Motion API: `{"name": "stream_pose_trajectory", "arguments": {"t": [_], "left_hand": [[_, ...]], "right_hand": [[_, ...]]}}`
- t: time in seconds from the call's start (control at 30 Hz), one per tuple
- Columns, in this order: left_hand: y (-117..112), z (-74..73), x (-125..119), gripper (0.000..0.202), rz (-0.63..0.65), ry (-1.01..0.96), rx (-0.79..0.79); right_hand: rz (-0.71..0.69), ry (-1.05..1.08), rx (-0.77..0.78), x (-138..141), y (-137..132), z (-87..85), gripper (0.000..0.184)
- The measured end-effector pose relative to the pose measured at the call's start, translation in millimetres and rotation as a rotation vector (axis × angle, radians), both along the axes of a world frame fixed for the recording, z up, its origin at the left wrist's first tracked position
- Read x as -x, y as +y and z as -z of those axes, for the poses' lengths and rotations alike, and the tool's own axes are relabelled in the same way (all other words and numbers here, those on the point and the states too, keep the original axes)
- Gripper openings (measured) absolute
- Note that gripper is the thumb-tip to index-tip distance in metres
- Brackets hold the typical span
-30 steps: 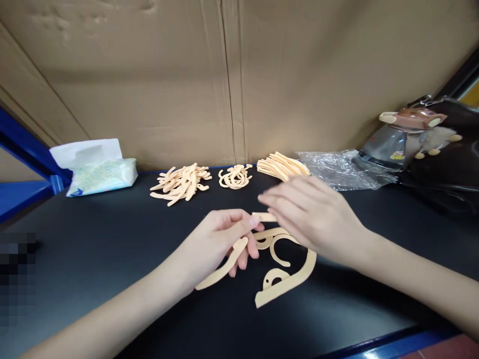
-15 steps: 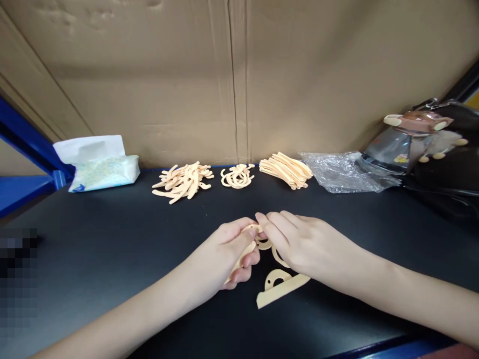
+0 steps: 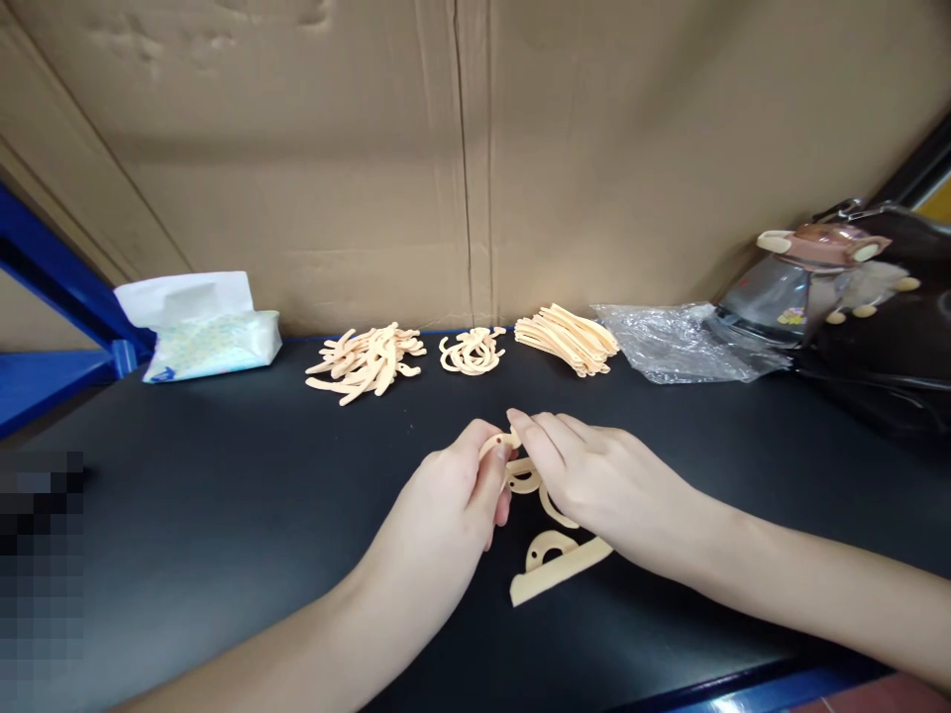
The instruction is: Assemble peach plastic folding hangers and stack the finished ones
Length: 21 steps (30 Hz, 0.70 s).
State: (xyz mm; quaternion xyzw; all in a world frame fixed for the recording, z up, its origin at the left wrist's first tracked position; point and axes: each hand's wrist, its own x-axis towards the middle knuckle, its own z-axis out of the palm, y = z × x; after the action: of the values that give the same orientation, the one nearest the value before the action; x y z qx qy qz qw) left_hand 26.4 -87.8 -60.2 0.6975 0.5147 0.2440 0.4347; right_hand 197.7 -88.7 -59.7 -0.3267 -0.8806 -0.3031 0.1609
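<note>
Left hand (image 3: pixel 453 495) and right hand (image 3: pixel 594 480) both pinch the thin beige curved strip (image 3: pixel 507 442), just beyond the flat beige cut-out sheet (image 3: pixel 557 574); strip's axis mostly hidden.

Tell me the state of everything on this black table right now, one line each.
Left hand: pinching small beige curved piece.
Right hand: fingertips on the same piece, thumb hidden.
Beige cut-out frame: lying flat, partly under right hand.
Three beige piece piles: resting apart by the cardboard.
White tissue pack: open, tissue sticking out.
Clear plastic bag: crumpled.
</note>
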Motion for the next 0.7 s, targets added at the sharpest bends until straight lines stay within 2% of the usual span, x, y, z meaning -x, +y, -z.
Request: {"name": "stream_pose_trajectory", "arguments": {"t": [0.17,0.33,0.4,0.47,0.53,0.6,0.67,0.7], "left_hand": [[3,0.0,-1,0.029,-0.016,0.09,-0.13],[2,-2.0,-3,0.029,-0.019,-0.013,-0.063],[-3,-0.7,-5,0.029,-0.025,-0.035,-0.098],[-9,0.4,-6,0.027,-0.02,-0.039,-0.156],[-10,-2.0,-5,0.026,0.003,-0.059,-0.178],[1,-10.0,1,0.025,0.009,-0.11,-0.159],[25,-22.4,14,0.023,-0.068,-0.182,-0.135],[41,-29.1,22,0.022,-0.11,-0.154,-0.147]], "right_hand": [[0.021,0.015,-0.013,2,4,-0.4,0.047],[0.025,0.02,-0.028,3,1,-1.7,0.042],[0.035,0.027,0.001,2,2,-2.2,0.041],[0.121,0.032,0.095,-3,8,-3.6,0.041],[0.274,0.055,0.244,-14,19,-7.3,0.041],[0.375,0.122,0.384,-27,36,-14.4,0.037],[0.432,0.213,0.436,-41,56,-24.2,0.025],[0.458,0.247,0.442,-47,68,-29.4,0.024]]}}
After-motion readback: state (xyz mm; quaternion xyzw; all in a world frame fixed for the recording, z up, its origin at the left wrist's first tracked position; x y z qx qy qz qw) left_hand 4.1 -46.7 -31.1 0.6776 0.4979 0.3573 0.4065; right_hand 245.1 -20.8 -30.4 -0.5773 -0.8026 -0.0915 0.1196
